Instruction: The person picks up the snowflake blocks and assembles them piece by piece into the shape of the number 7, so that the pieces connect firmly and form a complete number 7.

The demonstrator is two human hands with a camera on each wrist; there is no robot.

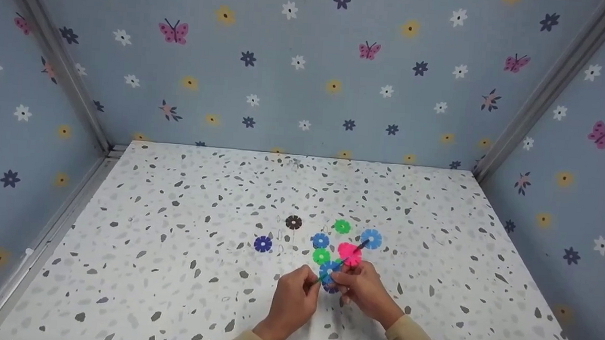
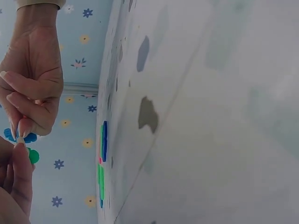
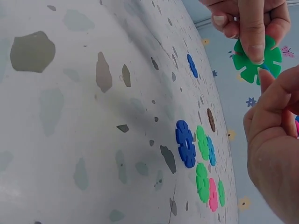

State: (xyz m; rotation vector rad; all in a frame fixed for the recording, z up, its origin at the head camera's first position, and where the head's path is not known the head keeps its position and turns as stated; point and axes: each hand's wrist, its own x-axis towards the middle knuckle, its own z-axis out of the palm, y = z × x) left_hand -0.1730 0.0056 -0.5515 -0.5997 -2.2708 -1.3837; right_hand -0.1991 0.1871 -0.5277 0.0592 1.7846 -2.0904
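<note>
Just above the table, my left hand (image 1: 295,295) pinches a green notched disc (image 3: 245,63). Close beside it, my right hand (image 1: 368,292) pinches a blue notched disc (image 1: 329,270) between thumb and finger, its edge meeting the green one. From the blue disc a chain of interlocked discs leads up and right: a pink disc (image 1: 349,254), a dark one seen edge-on, and a light blue disc (image 1: 372,239) at the far end. In the left wrist view the fingertips of the right hand (image 2: 35,88) and left hand (image 2: 16,182) nearly meet.
Loose discs lie on the speckled table (image 1: 201,200): a brown disc (image 1: 293,222), a purple-blue disc (image 1: 263,244), a blue disc (image 1: 320,240) and several green ones, including a green disc (image 1: 342,226). A dark blue disc (image 3: 185,143) lies nearest the hands. Patterned walls enclose the table.
</note>
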